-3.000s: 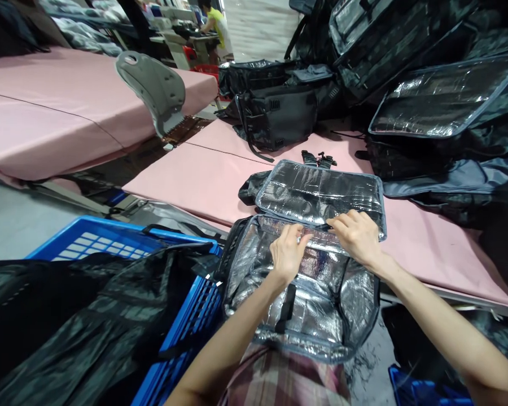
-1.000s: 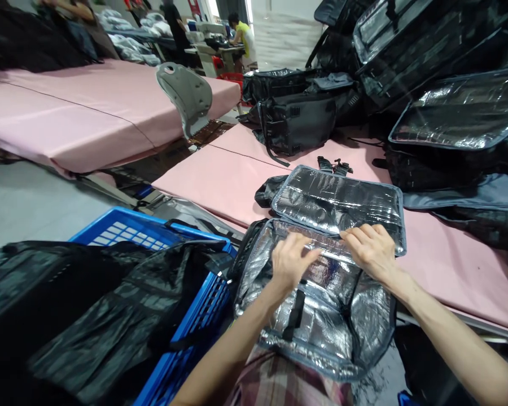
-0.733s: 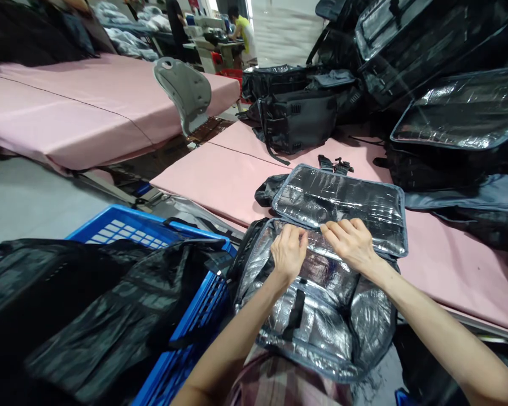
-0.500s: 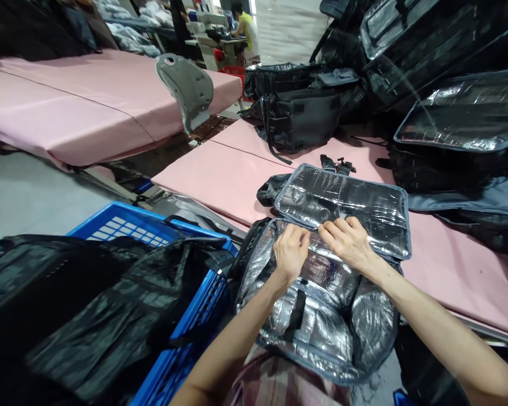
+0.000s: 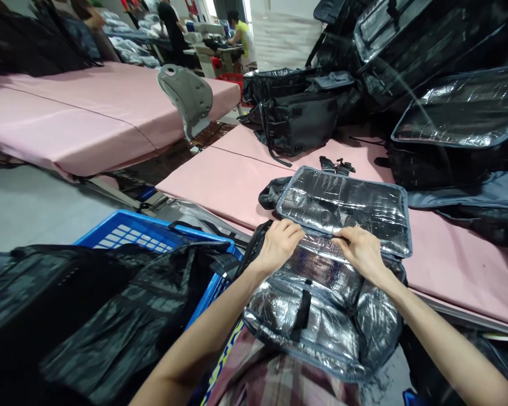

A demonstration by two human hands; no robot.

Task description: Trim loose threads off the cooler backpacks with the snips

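Note:
An insulated bag (image 5: 317, 316) with a silvery foil lining lies unfolded before me, partly over the table's edge. Its lid (image 5: 342, 203), foil-lined and bound in grey-blue, is laid back on the pink table. Along the seam between lid and body, my left hand (image 5: 280, 242) pinches the edge with curled fingers. Farther right on that same seam, my right hand (image 5: 358, 248) is closed on the edge too, thumb against fingers. A short black strap (image 5: 302, 310) lies across the lining inside. Fingertips of both hands are partly hidden.
A blue plastic crate (image 5: 122, 231) with dark camouflage bags (image 5: 139, 316) stands at left. More black bags (image 5: 305, 118) are piled on the pink table (image 5: 224, 169) at the back and right. Behind are a grey chair (image 5: 186, 96), another pink table (image 5: 88, 113) and people working.
My hands have moved apart along the seam, the left one to the left and the right one to the right. The view has shifted slightly.

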